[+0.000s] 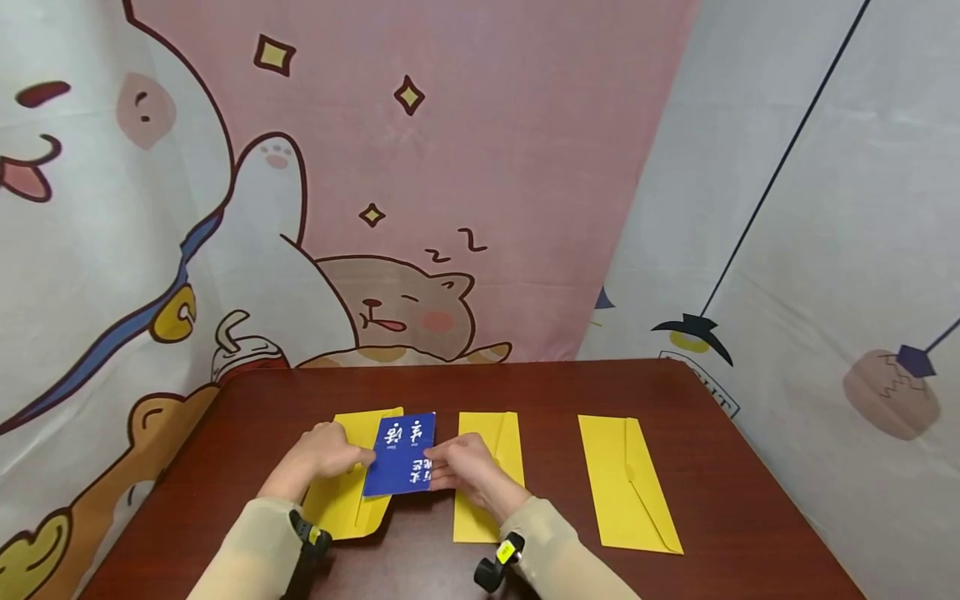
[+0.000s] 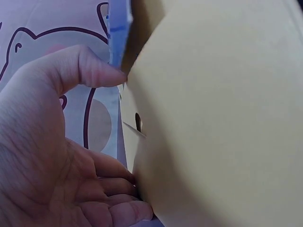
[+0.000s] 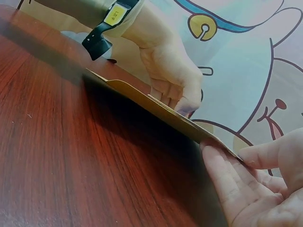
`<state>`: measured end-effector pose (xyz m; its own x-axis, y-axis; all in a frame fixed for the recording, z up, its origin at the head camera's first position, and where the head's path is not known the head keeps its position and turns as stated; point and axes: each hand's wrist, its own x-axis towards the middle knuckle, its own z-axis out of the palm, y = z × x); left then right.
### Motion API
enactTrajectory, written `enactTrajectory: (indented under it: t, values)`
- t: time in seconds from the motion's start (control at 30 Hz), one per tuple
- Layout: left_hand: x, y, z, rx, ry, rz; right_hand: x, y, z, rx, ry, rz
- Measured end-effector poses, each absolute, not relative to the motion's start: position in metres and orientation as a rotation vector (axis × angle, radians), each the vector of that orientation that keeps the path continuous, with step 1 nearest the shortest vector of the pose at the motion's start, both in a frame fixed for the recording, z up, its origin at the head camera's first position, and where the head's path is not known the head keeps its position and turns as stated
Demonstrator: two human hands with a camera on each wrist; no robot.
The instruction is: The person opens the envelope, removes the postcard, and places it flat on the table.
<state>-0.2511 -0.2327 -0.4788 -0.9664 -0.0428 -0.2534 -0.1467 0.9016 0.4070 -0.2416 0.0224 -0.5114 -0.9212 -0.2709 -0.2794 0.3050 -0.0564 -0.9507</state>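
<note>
- Table (image 1: 720, 392) — dark red-brown wood grain, set against printed cartoon curtains (image 1: 450, 167); it bears three yellow envelopes in a row.
- Right envelope (image 1: 626, 483) — yellow, flat on the table, flap side up, well apart from both hands; whether anything is inside cannot be told.
- Middle envelope (image 1: 498, 437) — yellow, flat, its near half covered by the right hand; contents not visible.
- Left envelope (image 1: 348, 500) — yellow, partly under the blue card and the left hand. The right wrist view shows it lifted off the table at a slant, one end low, the other raised. Whether the card's edge has entered its mouth is hidden by the hands.
- Blue card (image 1: 401, 454) — deep blue with white characters that read upside down from the head view; it lies over the left envelope, between the two hands, just left of the middle envelope. In the left wrist view only a thin blue edge shows above the envelope.
- Left hand (image 1: 326, 454) — thumb and curled fingers pinch the left envelope with the card's left edge; the thumb tip presses at the envelope's rim.
- Right hand (image 1: 465, 471) — fingers pinch the card's right edge, thumb on top.
- Wrist cameras (image 1: 495, 567) — black, strapped on both sleeves; cut off at the frame's lower edge.
</note>
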Motion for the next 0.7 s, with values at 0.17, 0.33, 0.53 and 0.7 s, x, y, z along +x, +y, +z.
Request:
enactTrajectory:
  t: [0.17,0.33,0.53,0.7]
  values:
    - [-0.252,-0.232,-0.479,-0.130,2.828,0.640,-0.243,0.029,-0.511,0.028,1.839,-2.042]
    - [-0.253,-0.233,-0.480,-0.118,2.825,0.637,-0.244,0.037,-0.509,0.035,1.852,-2.037]
    - [-0.254,-0.235,-0.481,-0.113,2.817,0.638,-0.245,0.044,-0.507,0.035,1.844,-2.049]
    - [-0.252,-0.235,-0.479,-0.106,2.825,0.629,-0.247,0.048,-0.506,0.011,1.821,-2.076]
